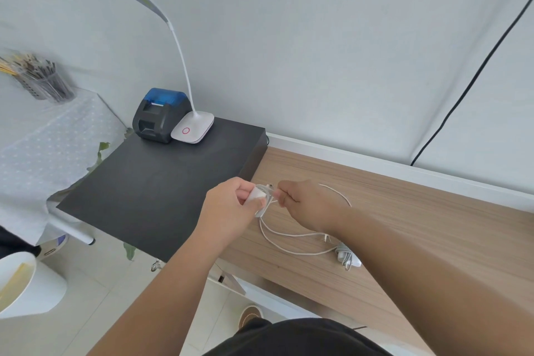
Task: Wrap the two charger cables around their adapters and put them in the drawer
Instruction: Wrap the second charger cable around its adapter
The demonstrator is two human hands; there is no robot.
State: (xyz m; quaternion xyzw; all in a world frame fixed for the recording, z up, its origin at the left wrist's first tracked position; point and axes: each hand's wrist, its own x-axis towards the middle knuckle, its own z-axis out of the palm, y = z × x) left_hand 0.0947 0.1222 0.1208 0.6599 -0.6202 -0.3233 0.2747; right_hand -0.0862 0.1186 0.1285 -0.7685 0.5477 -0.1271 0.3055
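My left hand (231,205) grips a white adapter (258,193) just above the wooden desk (419,228). My right hand (303,201) pinches that adapter's white cable (289,235) close beside it; a few turns lie around the adapter and the rest loops down onto the desk. A second white adapter (348,257) with cable wound around it lies on the desk under my right forearm. No drawer can be made out as such.
A black cabinet top (150,188) adjoins the desk on the left and carries a small printer (159,115) and a white desk lamp (193,127). A cloth-covered table with a pen holder (46,84) stands far left. A white bin (26,286) sits on the floor.
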